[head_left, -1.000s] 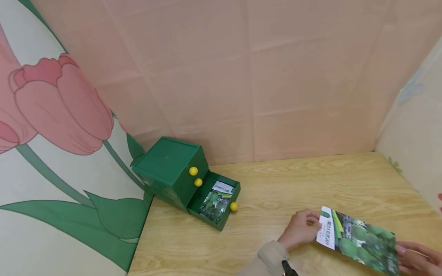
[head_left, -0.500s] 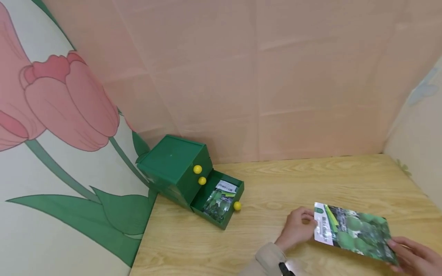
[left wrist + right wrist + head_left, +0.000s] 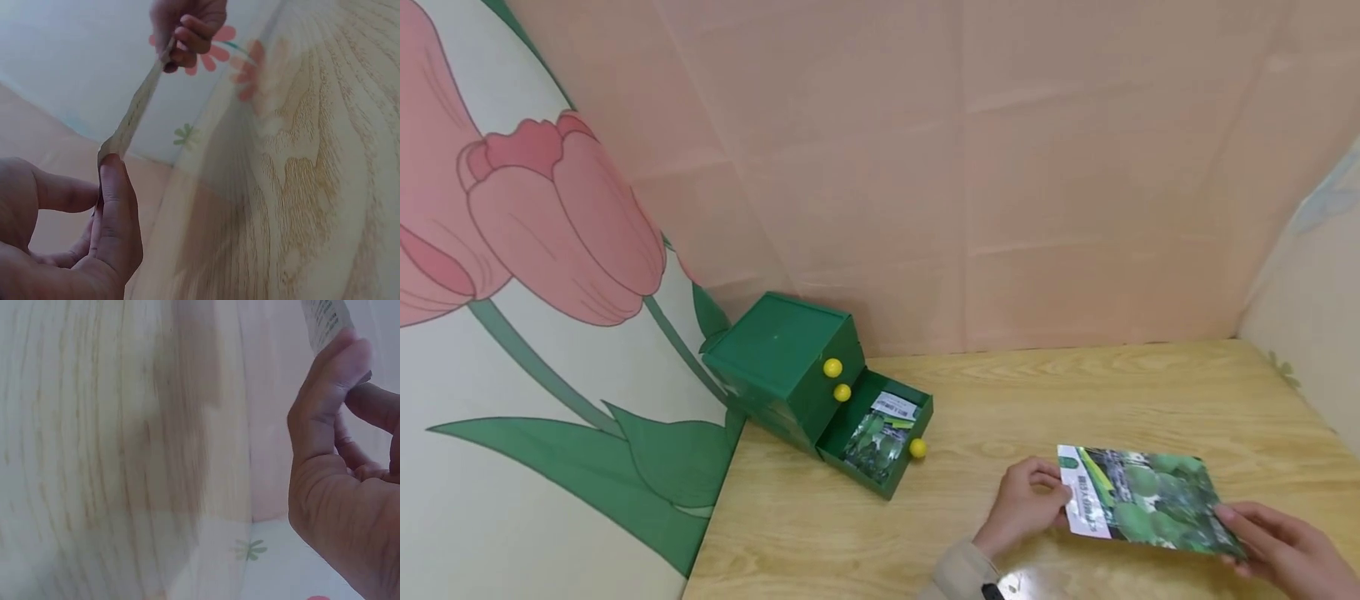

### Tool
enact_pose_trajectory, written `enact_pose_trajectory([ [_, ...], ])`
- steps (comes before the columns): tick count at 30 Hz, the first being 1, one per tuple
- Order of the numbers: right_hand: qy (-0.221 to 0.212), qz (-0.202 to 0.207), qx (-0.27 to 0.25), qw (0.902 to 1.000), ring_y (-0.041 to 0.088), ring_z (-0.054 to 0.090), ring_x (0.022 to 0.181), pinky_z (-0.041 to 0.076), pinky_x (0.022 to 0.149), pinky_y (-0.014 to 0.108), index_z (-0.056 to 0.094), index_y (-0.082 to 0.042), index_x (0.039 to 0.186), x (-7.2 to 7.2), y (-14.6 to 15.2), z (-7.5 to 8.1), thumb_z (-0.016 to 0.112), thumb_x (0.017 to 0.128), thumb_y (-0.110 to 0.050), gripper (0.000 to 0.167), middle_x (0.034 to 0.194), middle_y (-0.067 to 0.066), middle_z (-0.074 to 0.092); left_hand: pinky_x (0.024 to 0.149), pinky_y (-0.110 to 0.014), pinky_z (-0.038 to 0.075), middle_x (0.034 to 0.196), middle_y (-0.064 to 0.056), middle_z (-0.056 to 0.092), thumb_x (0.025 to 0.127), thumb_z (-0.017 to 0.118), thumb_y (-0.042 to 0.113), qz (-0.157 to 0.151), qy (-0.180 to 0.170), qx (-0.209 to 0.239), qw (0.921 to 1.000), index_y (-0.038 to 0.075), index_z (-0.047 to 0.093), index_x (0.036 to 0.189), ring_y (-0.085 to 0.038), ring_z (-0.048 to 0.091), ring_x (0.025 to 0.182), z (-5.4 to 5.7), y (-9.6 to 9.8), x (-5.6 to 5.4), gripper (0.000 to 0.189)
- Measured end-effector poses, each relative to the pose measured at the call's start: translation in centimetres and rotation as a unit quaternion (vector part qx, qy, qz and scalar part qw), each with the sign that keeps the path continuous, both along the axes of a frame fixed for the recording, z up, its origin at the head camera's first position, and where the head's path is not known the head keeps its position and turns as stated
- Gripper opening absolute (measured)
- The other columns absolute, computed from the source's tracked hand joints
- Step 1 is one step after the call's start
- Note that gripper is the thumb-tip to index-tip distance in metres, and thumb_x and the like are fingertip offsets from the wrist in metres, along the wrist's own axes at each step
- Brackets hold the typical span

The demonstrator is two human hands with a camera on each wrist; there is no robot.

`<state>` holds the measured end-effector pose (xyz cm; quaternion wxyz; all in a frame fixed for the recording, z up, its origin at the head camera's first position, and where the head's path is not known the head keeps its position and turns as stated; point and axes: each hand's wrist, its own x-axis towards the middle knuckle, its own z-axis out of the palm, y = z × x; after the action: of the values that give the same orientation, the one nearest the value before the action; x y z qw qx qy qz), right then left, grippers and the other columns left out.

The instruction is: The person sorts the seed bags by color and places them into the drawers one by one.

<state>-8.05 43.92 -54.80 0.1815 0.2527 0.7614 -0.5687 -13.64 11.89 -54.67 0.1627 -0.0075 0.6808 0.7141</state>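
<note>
A flat seed packet [image 3: 1157, 497], printed with green round fruits and a white band with lettering, is held up over the right part of the table. My left hand [image 3: 1024, 504] pinches its white end between thumb and fingers. At the opposite end, my right hand [image 3: 1285, 537] grips the packet with the thumb on the printed face. The left wrist view shows the packet [image 3: 134, 115] nearly edge-on, stretched between both hands. Small print shows on the packet's back [image 3: 326, 322] in the right wrist view, above my right fingers [image 3: 319, 415].
At the left stands a green drawer box [image 3: 782, 346] with yellow round knobs. Its bottom drawer [image 3: 874, 485] is pulled out, and a similar packet [image 3: 882, 433] lies inside. A pink sheet [image 3: 865, 167] backs the wooden table [image 3: 985, 417]; a tulip-printed wall [image 3: 572, 358] borders the left.
Both hands have moved the packet a little leftward and levelled it in the head view. The scene has shifted slightly right as the head turned. The drawer and its packet look unchanged.
</note>
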Motion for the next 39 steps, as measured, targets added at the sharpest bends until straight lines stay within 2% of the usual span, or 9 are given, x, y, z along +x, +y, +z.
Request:
enact_pose_trajectory([
  [4, 0.006, 0.010, 0.000, 0.9999, 0.021, 0.070, 0.082, 0.064, 0.072, 0.036, 0.063, 0.004, 0.135, -0.4, -0.6, 0.6, 0.056, 0.109, -0.052, 0.062, 0.094, -0.003, 0.073, 0.055, -0.028, 0.063, 0.084, 0.000, 0.069, 0.089, 0.073, -0.007, 0.013, 0.001, 0.009, 0.9999, 0.013, 0.070, 0.093, -0.012, 0.064, 0.057, 0.4, -0.6, 0.1, 0.021],
  [8, 0.002, 0.025, 0.007, 0.9997, 0.021, 0.068, 0.083, 0.062, 0.072, 0.035, 0.054, 0.008, 0.143, -1.0, -1.4, 1.3, 0.055, 0.110, -0.051, 0.067, 0.094, -0.001, 0.072, 0.055, -0.030, 0.065, 0.083, -0.001, 0.069, 0.088, 0.072, -0.008, 0.020, 0.001, 0.011, 0.9997, 0.013, 0.069, 0.092, -0.013, 0.065, 0.056, 0.5, -1.0, 0.2, 0.022],
  [13, 0.006, 0.050, 0.020, 0.9986, 0.017, 0.071, 0.086, 0.064, 0.075, 0.034, 0.045, 0.013, 0.150, -1.4, -2.1, 1.5, 0.058, 0.110, -0.046, 0.072, 0.098, -0.002, 0.075, 0.055, -0.029, 0.063, 0.084, 0.004, 0.068, 0.088, 0.074, -0.004, 0.029, -0.002, -0.003, 0.9996, 0.015, 0.067, 0.093, -0.013, 0.067, 0.057, 0.2, -1.8, 0.6, 0.021],
  [21, 0.061, 0.104, 0.054, 0.9912, 0.013, 0.069, 0.090, 0.064, 0.078, 0.032, 0.050, 0.008, 0.149, -2.1, -3.6, 1.9, 0.058, 0.108, -0.054, 0.075, 0.106, -0.003, 0.075, 0.057, -0.032, 0.066, 0.082, 0.000, 0.070, 0.092, 0.072, -0.002, 0.049, 0.000, 0.025, 0.9985, 0.010, 0.067, 0.093, -0.017, 0.069, 0.059, 0.0, -3.3, 0.7, 0.013],
  [26, 0.092, 0.120, 0.060, 0.9867, 0.014, 0.068, 0.088, 0.062, 0.077, 0.030, 0.057, 0.005, 0.144, -2.8, -4.7, 2.3, 0.058, 0.109, -0.051, 0.066, 0.102, 0.002, 0.075, 0.057, -0.035, 0.066, 0.084, -0.002, 0.070, 0.094, 0.070, -0.002, 0.060, -0.003, 0.034, 0.9976, 0.008, 0.066, 0.092, -0.021, 0.070, 0.060, 0.2, -4.4, 0.6, 0.011],
  [29, 0.131, 0.116, 0.035, 0.9839, 0.014, 0.070, 0.088, 0.064, 0.078, 0.028, 0.065, 0.002, 0.137, -2.9, -5.1, 2.3, 0.061, 0.110, -0.037, 0.047, 0.100, 0.003, 0.075, 0.055, -0.036, 0.066, 0.085, -0.003, 0.071, 0.094, 0.071, -0.002, 0.062, -0.005, 0.034, 0.9975, 0.010, 0.066, 0.091, -0.024, 0.072, 0.060, 0.1, -5.0, 0.7, 0.013],
  [33, 0.181, 0.117, 0.008, 0.9766, 0.012, 0.074, 0.090, 0.065, 0.079, 0.027, 0.071, -0.004, 0.130, -3.3, -5.7, 2.3, 0.063, 0.110, -0.021, 0.027, 0.103, -0.004, 0.077, 0.053, -0.034, 0.065, 0.084, -0.004, 0.071, 0.094, 0.071, -0.001, 0.058, -0.003, 0.040, 0.9975, 0.008, 0.067, 0.094, -0.021, 0.071, 0.058, 0.1, -5.7, 0.7, 0.010],
  [36, 0.204, 0.130, 0.014, 0.9701, 0.012, 0.075, 0.091, 0.066, 0.080, 0.025, 0.070, 0.001, 0.132, -3.6, -6.1, 2.4, 0.061, 0.110, -0.018, 0.030, 0.105, -0.011, 0.077, 0.054, -0.034, 0.065, 0.083, -0.004, 0.072, 0.095, 0.070, -0.001, 0.055, 0.000, 0.050, 0.9972, 0.006, 0.066, 0.094, -0.019, 0.070, 0.058, 0.3, -6.2, 0.7, 0.008],
  [39, 0.211, 0.138, 0.027, 0.9673, 0.012, 0.076, 0.092, 0.066, 0.080, 0.025, 0.065, 0.008, 0.136, -4.1, -6.7, 2.6, 0.061, 0.111, -0.020, 0.038, 0.105, -0.012, 0.078, 0.054, -0.034, 0.065, 0.083, -0.005, 0.072, 0.096, 0.071, 0.001, 0.056, 0.000, 0.054, 0.9970, 0.007, 0.066, 0.094, -0.019, 0.070, 0.058, 0.5, -6.8, 0.7, 0.008],
])
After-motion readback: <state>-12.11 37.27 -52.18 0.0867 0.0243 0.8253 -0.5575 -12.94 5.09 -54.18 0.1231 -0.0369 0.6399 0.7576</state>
